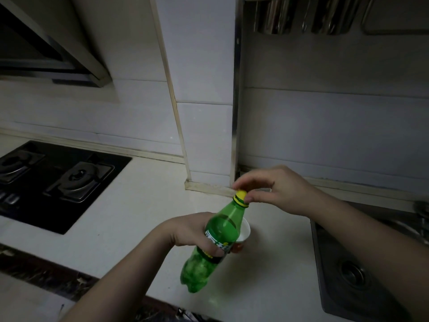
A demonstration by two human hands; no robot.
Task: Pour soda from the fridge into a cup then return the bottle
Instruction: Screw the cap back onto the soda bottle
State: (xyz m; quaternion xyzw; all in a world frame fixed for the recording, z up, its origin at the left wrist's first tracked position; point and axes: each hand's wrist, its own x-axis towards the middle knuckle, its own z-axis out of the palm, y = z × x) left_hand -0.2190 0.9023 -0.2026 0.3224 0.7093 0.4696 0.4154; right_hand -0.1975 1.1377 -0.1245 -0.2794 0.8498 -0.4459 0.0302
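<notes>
Left hand (192, 231) at lower centre of the frame, fingers and thumb wrapped round the labelled middle of a green translucent plastic soda bottle (213, 245). Bottle held above the pale counter (130, 205), tilted so that the neck leans toward the upper right and the lobed base toward the lower left. Right hand (276, 189) just above and right of centre, thumb and fingertips pinching the round yellow screw cap (241, 196) at the bottle's mouth. Cap sitting on the neck; whether tight or loosened cannot be told.

Small white paper cup (243, 231) on the counter directly behind the bottle's shoulder, mostly hidden by it, with an orange-red patch low on the wall; contents not visible from here.

Black glass gas hob (58, 182) with two burners at the left of the frame, slanted range hood (53, 43) in the upper left. Steel sink (362, 270) with a round drain at the lower right. Hanging metal utensils (301, 17) along the top right, against the white tiled wall (204, 89).
</notes>
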